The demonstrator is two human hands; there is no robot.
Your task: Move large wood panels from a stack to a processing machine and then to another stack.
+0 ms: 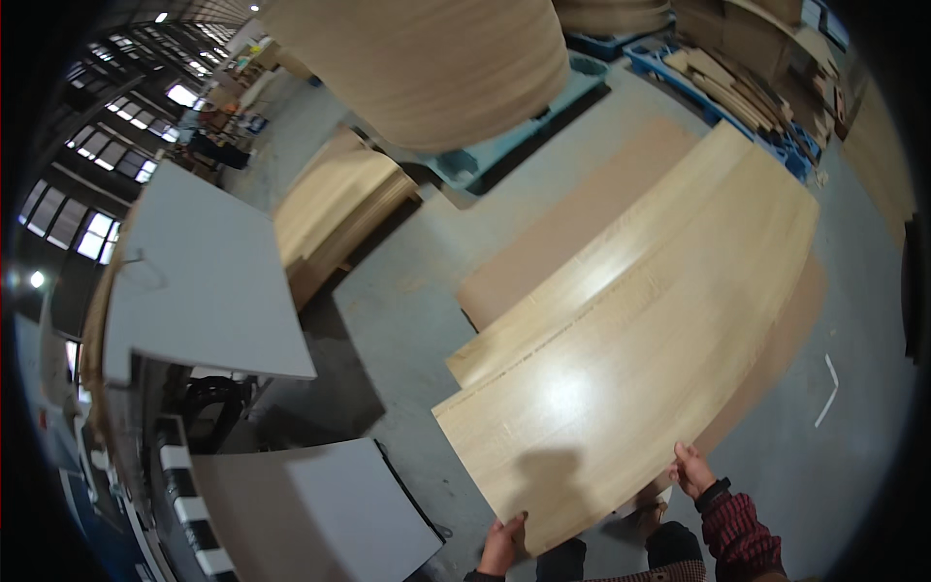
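Observation:
A large light wood-grain board lies tilted in front of me, its near edge in my two hands. My left hand is closed on its near left corner, the thumb on top. Farther right along the same edge, my right hand grips it with the thumb over the face; the fingers beneath are partly hidden. Under its far side shows a second wood-grain board, and below both a brown sheet rests on the floor. A shadow falls across the near part of the held board.
To my left stand a grey-topped table and a lower grey panel beside a black-and-white striped strip. Ahead are a stack of boards and a tall panel stack on a teal pallet. Wood scraps fill a blue pallet.

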